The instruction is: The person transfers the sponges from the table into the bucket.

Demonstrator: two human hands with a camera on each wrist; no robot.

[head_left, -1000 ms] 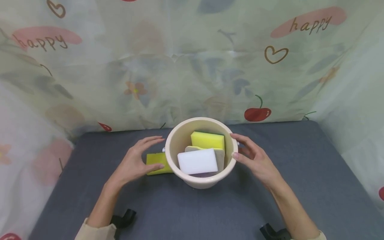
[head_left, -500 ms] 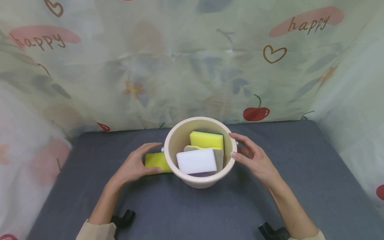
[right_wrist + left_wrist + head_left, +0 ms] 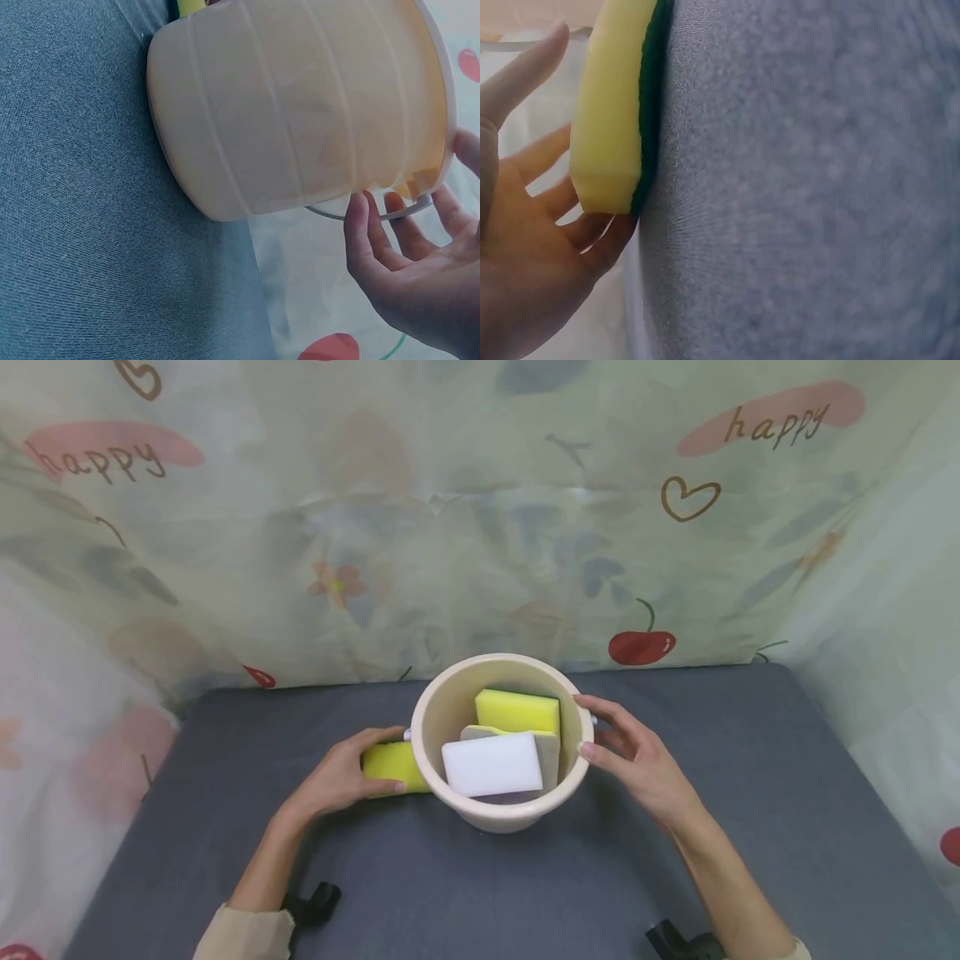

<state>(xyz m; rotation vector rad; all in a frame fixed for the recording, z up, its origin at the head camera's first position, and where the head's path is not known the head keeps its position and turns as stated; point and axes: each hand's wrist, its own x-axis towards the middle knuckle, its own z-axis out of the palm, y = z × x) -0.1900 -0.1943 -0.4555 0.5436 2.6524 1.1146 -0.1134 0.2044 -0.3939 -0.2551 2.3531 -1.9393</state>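
A cream bucket (image 3: pixel 502 811) stands upright on the dark grey cloth, with a white sponge (image 3: pixel 492 764) and a yellow sponge (image 3: pixel 519 710) inside, plus a greyish piece (image 3: pixel 551 758) partly hidden between them. Left of it, a yellow sponge with a green scouring side (image 3: pixel 611 105) lies green side down. My left hand (image 3: pixel 341 778) is spread around this sponge; in the left wrist view the thumb is apart from it, while fingers touch its end and far side. My right hand (image 3: pixel 641 756) holds the bucket's rim at the right, its fingers curved against the outer wall.
The grey cloth surface (image 3: pixel 495 893) ends at the back against a patterned curtain (image 3: pixel 450 568), with more curtain at both sides. A thin bucket handle (image 3: pixel 334 216) hangs beside the right fingers. Black wrist mounts (image 3: pixel 318 903) sit on both forearms.
My left hand has moved down and closer around the yellow sponge on the cloth, its fingers lower than before. The right hand and bucket stay in place.
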